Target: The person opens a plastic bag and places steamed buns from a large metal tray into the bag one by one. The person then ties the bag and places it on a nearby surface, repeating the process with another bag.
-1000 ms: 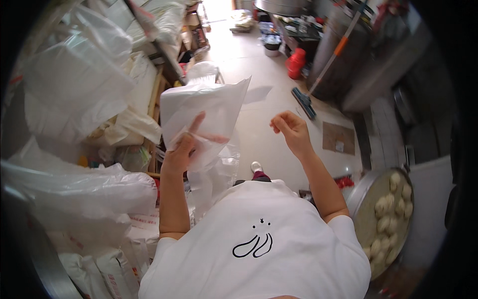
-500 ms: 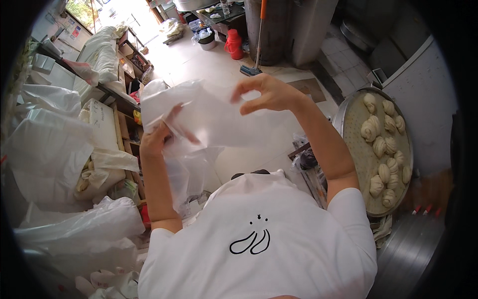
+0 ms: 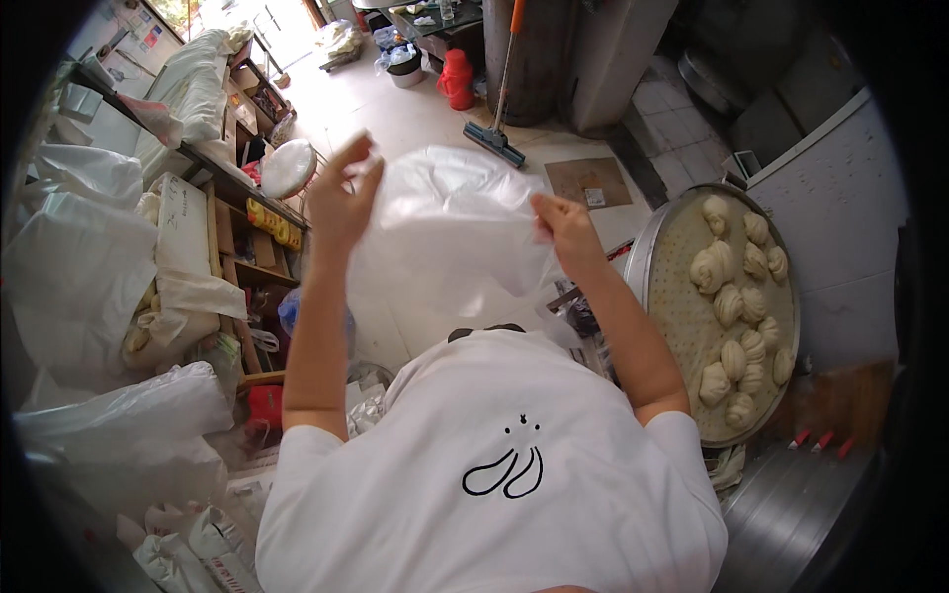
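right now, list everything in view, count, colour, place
plastic bag: 1, translucent white, centre
tray: 1, metallic rim, right
dough buns: over ten, cream, on tray
floor broom: 1, blue-grey and orange, floor ahead
flask: 1, red, floor ahead
bucket: 1, black and white, beside flask
stool: 1, white seat, floor left
cardboard: 1, brown, floor right
shelf: 1, brown, left
plastic sheets: several, whitish, left
sacks: several, white, lower left
shirt: 1, white, lower middle
left hand: 1, bare, left of bag, hold unclear
right hand: 1, bare, pinching bag
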`<state>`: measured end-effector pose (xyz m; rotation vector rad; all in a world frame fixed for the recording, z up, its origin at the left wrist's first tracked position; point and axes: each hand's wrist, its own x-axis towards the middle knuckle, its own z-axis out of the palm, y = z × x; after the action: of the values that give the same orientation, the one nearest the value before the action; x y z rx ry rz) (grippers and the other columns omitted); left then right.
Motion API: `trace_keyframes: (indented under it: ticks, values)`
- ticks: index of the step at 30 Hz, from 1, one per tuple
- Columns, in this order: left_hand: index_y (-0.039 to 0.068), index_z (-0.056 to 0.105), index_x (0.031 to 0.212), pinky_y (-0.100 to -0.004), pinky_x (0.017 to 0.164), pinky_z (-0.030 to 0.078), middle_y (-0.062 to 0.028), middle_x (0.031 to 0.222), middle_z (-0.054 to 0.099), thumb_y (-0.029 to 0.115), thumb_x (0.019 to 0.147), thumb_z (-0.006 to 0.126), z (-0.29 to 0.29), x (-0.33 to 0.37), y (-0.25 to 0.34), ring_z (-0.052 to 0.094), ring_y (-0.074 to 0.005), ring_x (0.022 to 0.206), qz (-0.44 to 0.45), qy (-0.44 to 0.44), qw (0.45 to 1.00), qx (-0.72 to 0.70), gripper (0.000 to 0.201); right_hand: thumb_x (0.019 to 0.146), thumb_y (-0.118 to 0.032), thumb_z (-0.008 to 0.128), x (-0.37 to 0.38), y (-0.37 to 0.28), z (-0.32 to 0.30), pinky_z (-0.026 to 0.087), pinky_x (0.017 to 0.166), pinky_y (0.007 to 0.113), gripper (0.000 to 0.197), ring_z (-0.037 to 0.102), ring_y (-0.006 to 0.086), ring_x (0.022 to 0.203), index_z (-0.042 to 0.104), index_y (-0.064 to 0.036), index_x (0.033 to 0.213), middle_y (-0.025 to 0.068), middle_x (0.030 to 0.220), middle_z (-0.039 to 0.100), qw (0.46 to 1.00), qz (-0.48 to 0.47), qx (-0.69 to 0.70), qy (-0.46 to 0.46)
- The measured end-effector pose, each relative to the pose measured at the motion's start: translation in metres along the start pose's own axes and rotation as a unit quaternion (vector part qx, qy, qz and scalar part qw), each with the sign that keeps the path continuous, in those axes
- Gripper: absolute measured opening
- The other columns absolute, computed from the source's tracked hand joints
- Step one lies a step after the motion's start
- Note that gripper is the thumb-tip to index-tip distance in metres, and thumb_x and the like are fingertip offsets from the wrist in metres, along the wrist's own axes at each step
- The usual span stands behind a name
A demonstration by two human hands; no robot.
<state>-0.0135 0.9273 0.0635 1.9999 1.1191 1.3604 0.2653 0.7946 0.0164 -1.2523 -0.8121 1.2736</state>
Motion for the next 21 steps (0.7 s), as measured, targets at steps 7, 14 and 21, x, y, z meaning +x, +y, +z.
trace_keyframes:
  ticks: [7,14,21]
  values:
    - [0.001,0.059,0.118,-0.024,0.069,0.05,-0.0038,0.104,0.064,0.015,0.09,0.067,0.085,-0.121,0.068,0.061,-0.0103,0.087,-0.402,-0.277,0.797,-0.356,0.032,0.093,-0.016,0.062,-0.026,0.043,0.002,0.046,0.062,0.021,0.021,0.057,0.0088,0.065,0.069,0.0022,0.086,0.0041,0.074,0.065,0.998,0.019,0.022,-0.063]
    - [0.001,0.054,0.115,-0.0256,0.082,0.049,-0.0059,0.105,0.061,0.016,0.09,0.067,0.111,-0.139,0.069,0.06,-0.0129,0.097,-0.44,-0.22,0.755,-0.433,0.032,0.085,-0.007,0.067,-0.043,0.054,0.003,0.046,0.056,0.021,0.009,0.058,0.007,0.065,0.069,0.001,0.083,0.003,0.075,0.068,0.999,0.009,-0.025,-0.028]
    - [-0.002,0.059,0.106,-0.0271,0.086,0.05,-0.007,0.098,0.064,0.016,0.091,0.067,0.122,-0.146,0.07,0.061,-0.0128,0.093,-0.444,-0.184,0.786,-0.389,0.024,0.075,-0.004,0.074,-0.049,0.051,0.008,0.044,0.053,0.025,0.017,0.053,0.0074,0.059,0.059,-0.0014,0.071,0.0037,0.066,0.061,0.97,-0.183,-0.157,0.042]
